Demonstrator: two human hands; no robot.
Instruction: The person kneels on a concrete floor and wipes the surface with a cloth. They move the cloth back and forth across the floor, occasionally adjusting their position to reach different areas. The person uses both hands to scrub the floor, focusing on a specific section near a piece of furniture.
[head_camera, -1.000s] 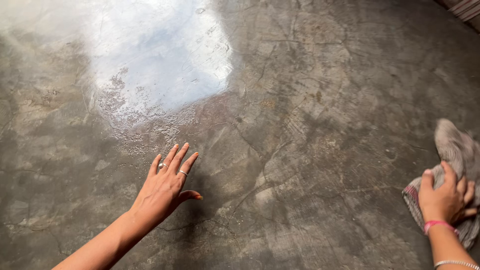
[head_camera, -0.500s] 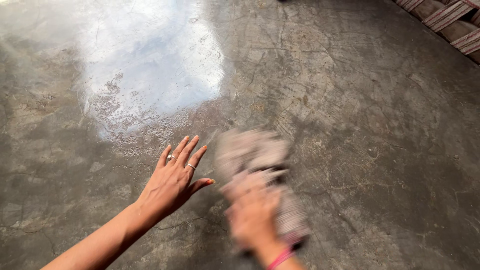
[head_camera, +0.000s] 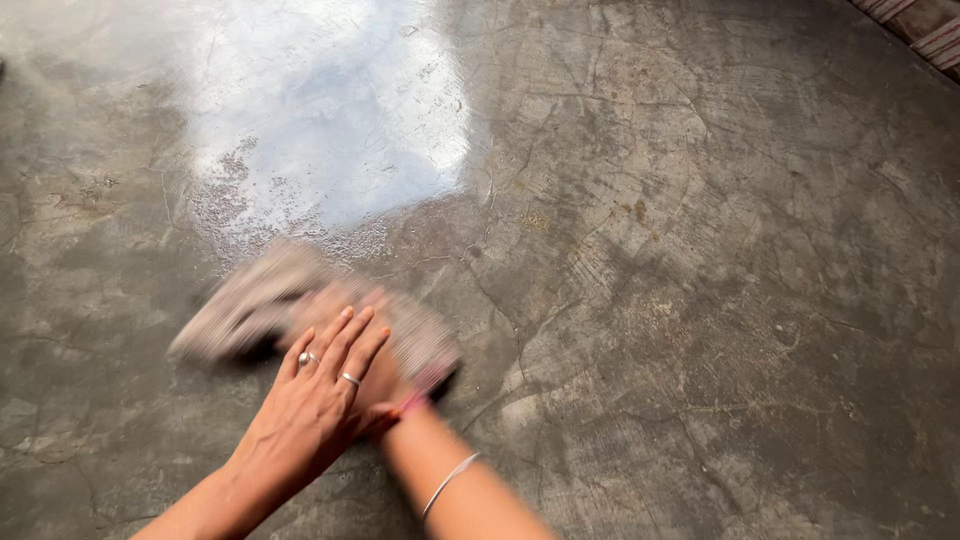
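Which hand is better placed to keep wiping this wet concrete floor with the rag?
Right. The right hand is on the grey rag, blurred in a sweep near the wet shiny patch. The left hand lies open above it, fingers spread, gripping nothing.

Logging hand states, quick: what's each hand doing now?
Left hand: open, flat, fingers spread, holding nothing.
Right hand: blurred, on the grey cloth; grip cannot be told.

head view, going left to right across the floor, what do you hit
Blurred grey cloth → left hand with rings, laid flat → bare cracked concrete floor → a strip of striped material at the top right corner. The right hand overlaps cloth and left hand, so it is left out.
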